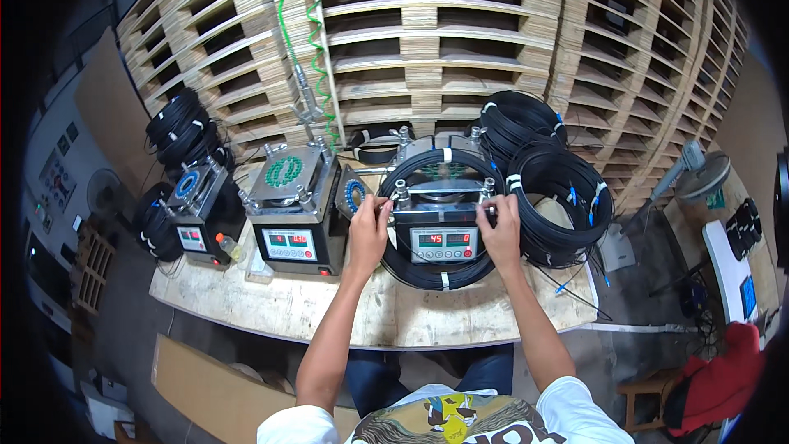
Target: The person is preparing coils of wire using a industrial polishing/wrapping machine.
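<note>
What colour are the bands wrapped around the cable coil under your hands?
White bands on a black cable coil, clearest in the head view.

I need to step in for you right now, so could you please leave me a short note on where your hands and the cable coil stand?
Left hand: on the left side of the black cable coil, fingers closed on it by the left posts.
Right hand: on the coil's right side, likewise gripping.
The coil lies looped around the right-hand machine, over its posts, with white ties on it.
Done: tied coils are piled to the right, more at far left.
Left: this coil is not yet off the machine; the middle machine carries no coil.
</note>
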A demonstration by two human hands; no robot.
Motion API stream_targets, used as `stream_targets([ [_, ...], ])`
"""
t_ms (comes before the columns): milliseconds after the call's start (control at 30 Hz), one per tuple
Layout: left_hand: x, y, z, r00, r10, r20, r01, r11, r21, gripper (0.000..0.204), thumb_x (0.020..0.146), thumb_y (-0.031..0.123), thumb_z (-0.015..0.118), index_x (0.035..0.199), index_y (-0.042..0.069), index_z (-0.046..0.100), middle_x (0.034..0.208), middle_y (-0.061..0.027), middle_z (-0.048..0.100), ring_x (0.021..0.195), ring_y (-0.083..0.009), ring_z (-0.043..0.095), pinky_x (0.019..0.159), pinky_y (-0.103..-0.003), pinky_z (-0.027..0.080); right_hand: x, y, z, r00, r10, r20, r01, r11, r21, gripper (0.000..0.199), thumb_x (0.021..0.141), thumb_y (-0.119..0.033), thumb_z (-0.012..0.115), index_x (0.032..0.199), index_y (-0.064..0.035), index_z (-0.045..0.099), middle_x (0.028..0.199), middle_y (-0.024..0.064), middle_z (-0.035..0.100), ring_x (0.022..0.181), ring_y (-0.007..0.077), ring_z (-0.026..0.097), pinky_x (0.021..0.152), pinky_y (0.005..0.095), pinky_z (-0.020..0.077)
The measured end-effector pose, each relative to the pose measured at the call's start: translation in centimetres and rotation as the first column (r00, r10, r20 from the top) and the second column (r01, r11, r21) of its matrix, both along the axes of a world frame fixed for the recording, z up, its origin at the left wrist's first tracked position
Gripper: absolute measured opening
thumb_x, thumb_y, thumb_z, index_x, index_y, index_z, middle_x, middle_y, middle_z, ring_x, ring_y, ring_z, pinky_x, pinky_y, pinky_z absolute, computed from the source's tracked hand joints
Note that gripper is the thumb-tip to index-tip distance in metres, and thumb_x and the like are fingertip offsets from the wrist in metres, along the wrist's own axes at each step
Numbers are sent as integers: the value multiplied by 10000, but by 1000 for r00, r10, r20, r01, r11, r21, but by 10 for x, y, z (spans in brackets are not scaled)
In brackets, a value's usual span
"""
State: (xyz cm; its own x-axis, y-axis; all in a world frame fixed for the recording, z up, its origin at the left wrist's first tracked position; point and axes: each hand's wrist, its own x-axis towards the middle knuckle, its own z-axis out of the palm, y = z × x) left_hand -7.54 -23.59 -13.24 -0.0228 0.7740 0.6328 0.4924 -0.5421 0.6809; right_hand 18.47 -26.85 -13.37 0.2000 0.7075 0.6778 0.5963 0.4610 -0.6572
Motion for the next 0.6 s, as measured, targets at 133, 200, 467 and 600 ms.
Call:
stream_targets([
  [133, 2, 2, -10, 999, 32, 24, -33, 999, 24, 194, 983, 129, 588, 959, -63, 571, 886, -229, 648, 789, -376, 642, 695, -420, 496, 25, -4, 1, 991, 24, -129, -23, 1000, 9, 80, 903, -38, 647, 961, 7, 615, 871, 80, 523, 715, 187, 515, 672, 324, 444],
  [200, 7, 2, -10, 998, 40, 42, -42, 999, 34, 198, 989, 136, 583, 970, -61, 571, 903, -226, 647, 788, -374, 637, 697, -422, 494, 33, 5, -2, 983, 14, -185, -18, 1000, -20, 89, 925, -58, 628, 990, -1, 605, 859, 94, 562, 714, 214, 551, 669, 338, 453],
  [467, 19, 10, -29, 979, 203, -18, -198, 967, 163, 202, 994, 169, 570, 943, -26, 580, 910, -183, 643, 866, -348, 579, 787, -432, 440, 37, 7, 18, 982, -188, -7, 178, 939, -293, 181, 1002, -199, 540, 1098, -47, 551, 892, 180, 656, 818, 360, 657, 663, 448, 488],
  [600, 20, 11, -39, 955, 296, -17, -285, 934, 215, 185, 989, 158, 571, 959, -23, 594, 902, -165, 627, 838, -338, 554, 783, -437, 408, 29, -7, 25, 976, -216, 21, 210, 915, -346, 188, 984, -147, 550, 1141, -44, 530, 936, 183, 645, 846, 370, 649, 707, 453, 495],
])
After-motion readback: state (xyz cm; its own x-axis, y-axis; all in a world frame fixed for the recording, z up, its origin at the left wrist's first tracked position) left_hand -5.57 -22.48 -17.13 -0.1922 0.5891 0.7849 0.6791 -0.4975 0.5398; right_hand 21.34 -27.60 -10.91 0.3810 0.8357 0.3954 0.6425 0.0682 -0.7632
